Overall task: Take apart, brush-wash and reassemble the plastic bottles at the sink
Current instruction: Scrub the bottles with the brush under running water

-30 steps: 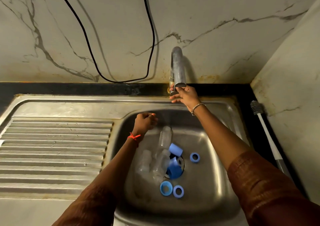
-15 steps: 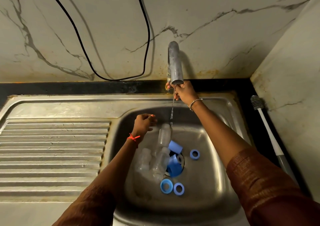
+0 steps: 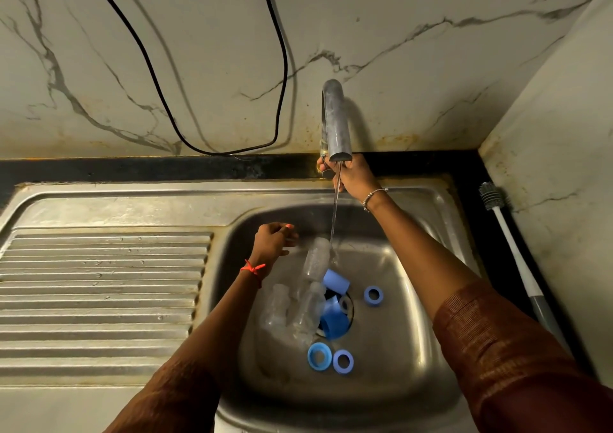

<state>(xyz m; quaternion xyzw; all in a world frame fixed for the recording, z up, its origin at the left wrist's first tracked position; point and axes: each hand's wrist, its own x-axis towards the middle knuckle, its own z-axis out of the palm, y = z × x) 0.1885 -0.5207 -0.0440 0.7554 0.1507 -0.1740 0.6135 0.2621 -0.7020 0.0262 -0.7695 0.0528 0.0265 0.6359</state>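
Three clear plastic bottles (image 3: 310, 310) lying caps-off in the bottom of the sink (image 3: 398, 383), piled by the drain with two blue caps (image 3: 336, 281) and three blue rings (image 3: 374, 295) scattered around them. Thin stream of water (image 3: 335, 207) runs from the tap (image 3: 335, 117) onto the top bottle. Right hand (image 3: 355, 177) is curled round the tap's base, handle mostly hidden. Left hand (image 3: 272, 243) hovers over the basin in a loose fist, nothing visible in it. Bottle brush (image 3: 510, 250) lies on the black table (image 3: 471, 200) edge off to the right, against the wall
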